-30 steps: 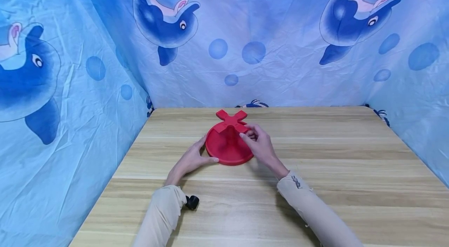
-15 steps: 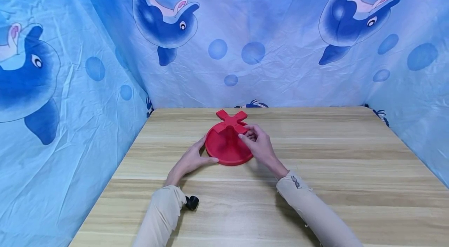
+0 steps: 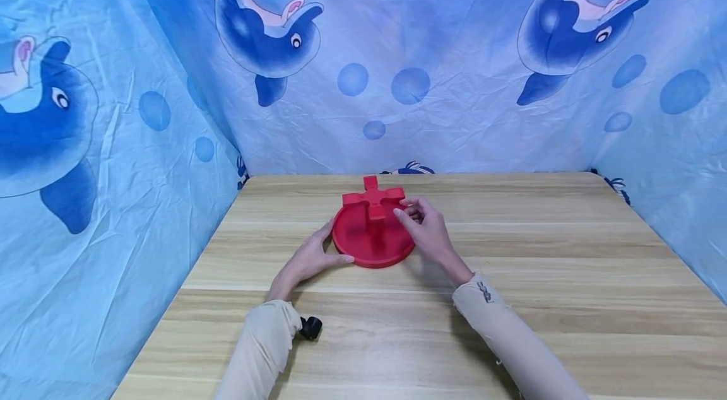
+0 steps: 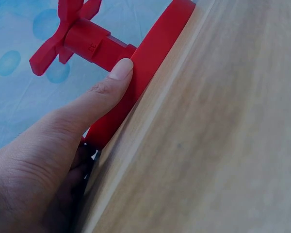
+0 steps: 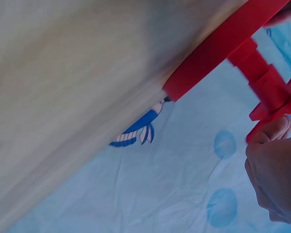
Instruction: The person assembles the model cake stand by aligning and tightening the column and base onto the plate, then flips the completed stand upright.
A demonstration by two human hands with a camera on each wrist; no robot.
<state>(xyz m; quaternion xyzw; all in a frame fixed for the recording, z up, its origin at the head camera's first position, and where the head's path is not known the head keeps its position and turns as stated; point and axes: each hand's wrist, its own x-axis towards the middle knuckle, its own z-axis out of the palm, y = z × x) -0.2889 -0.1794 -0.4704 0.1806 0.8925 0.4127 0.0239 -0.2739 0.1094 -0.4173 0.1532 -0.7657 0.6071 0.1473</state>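
Observation:
A red round base (image 3: 372,255) with a raised rim lies on the table. From its middle rises a red stem (image 4: 94,41), topped by a four-armed red cross-shaped top (image 3: 373,197). My left hand (image 3: 309,259) grips the base at its left side, the thumb pressed on the rim's front. In the left wrist view the thumb crosses the base's side wall; the other fingers are mostly hidden. My right hand (image 3: 426,229) has curled fingers, with thumb and forefinger at the end of the cross's right arm. In the right wrist view its fingertips overlap the cross.
The wood-grain table (image 3: 539,274) extends around the base on all sides. A blue cloth with dolphin prints (image 3: 454,40) hangs behind it and along both sides. A small black device (image 3: 310,328) sits at the left wrist, by the beige sleeve.
The cross-shaped top has turned, its arms now pointing front, back, left and right rather than diagonally. My right hand has shifted slightly right; the left hand and base stay put.

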